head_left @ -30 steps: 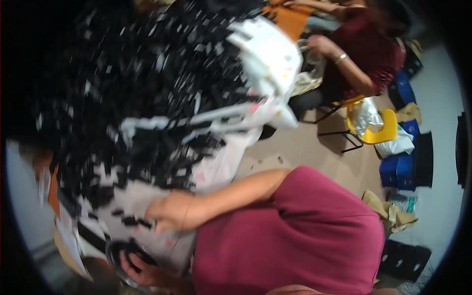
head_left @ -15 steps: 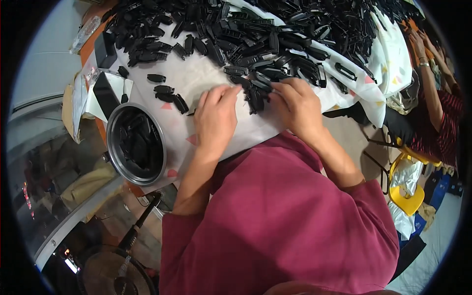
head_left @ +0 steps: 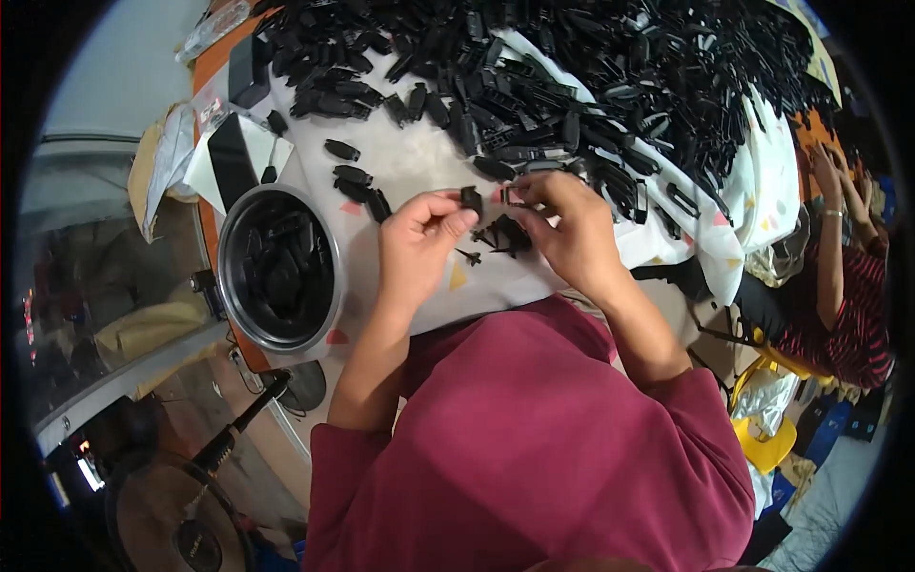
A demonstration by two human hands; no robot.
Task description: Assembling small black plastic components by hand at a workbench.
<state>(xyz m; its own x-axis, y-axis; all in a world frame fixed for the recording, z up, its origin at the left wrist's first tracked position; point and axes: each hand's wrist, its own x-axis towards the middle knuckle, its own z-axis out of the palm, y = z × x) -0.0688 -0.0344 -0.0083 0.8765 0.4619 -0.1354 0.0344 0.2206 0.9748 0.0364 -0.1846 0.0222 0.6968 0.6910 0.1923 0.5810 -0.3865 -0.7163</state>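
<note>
My left hand [head_left: 416, 243] pinches a small black plastic piece [head_left: 471, 198] between thumb and fingertips. Facing it, a little apart, my right hand [head_left: 577, 229] is closed on a narrow black plastic frame [head_left: 512, 195], partly covered by the fingers. Below the fingertips, a few small black parts [head_left: 505, 234] lie together on the white patterned cloth [head_left: 410, 286]. Left of my left hand are loose oval black parts [head_left: 353, 175]. A metal bowl [head_left: 335, 305] holding more black pieces stands further left.
A large heap of black plastic parts [head_left: 515, 105] covers the far side. Beyond the bowl lie a dark phone-like slab [head_left: 232, 157] and a black box [head_left: 249, 71]. Another person's arm [head_left: 831, 257] is at the right. A fan [head_left: 181, 520] stands lower left.
Both hands have come up from the cloth, and a small black piece now shows in each one's fingertips. The whole view has shifted slightly, with the table lower in the picture.
</note>
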